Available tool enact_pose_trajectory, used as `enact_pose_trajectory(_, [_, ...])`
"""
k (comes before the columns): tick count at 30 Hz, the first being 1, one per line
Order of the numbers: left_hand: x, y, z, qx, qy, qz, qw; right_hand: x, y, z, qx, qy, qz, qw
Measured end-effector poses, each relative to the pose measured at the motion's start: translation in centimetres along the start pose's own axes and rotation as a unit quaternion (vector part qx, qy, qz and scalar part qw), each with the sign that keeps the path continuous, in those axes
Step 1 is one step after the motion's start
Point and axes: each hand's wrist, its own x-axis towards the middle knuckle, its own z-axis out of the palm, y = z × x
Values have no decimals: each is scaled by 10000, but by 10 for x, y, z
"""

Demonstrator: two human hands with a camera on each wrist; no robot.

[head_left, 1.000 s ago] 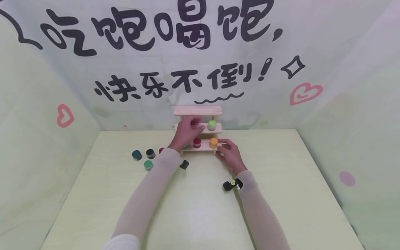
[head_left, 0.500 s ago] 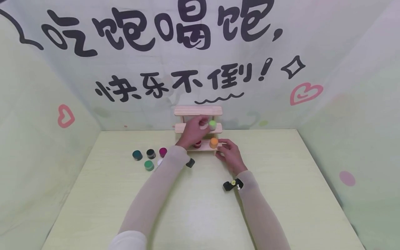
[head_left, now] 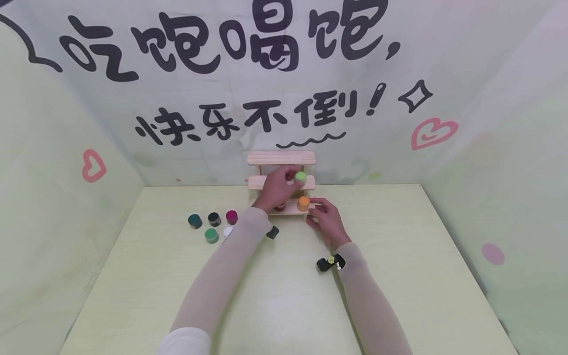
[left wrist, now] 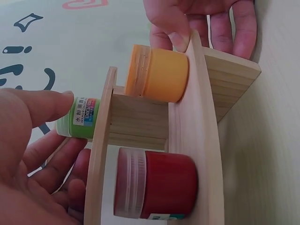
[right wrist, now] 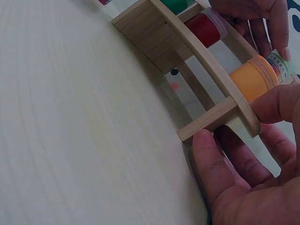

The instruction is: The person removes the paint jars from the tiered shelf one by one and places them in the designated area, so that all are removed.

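Note:
A small three-tier wooden rack stands against the back wall. My left hand pinches a light green paint jar between thumb and fingers, at the right end of the middle tier. On the bottom tier sit an orange paint jar at the right and a dark red one beside it. A green jar farther left shows in the right wrist view, hidden by my left arm in the head view. My right hand grips the rack's right end, thumb on the bottom tier and fingers at the support.
Left of the rack, several jars stand on the table: teal, black, magenta, green, and a white one partly behind my left sleeve. A printed cloth wall closes off the back.
My left hand has moved right along the middle tier to the light green jar and now holds it. The right hand has stayed on the rack.

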Motion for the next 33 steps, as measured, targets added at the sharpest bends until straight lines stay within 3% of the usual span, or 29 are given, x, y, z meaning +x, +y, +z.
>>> enact_pose_trajectory(7, [-6,-1,-5,4,26,-222,9997,1,2,0,-13,3,28,10000])
enact_pose_trajectory(18, [-13,-6,-18,-343,162,-249,9990,1,0,2,-117,-3,24,9999])
enact_pose_trajectory(28, [-33,-14,-30,-889,281,-229,9954,1,-1,2,-118,-23,30,9999])
enact_pose_trajectory(33, [-45,-17,-39,-955,351,-139,9947,3,1,0,-124,1,28,9999])
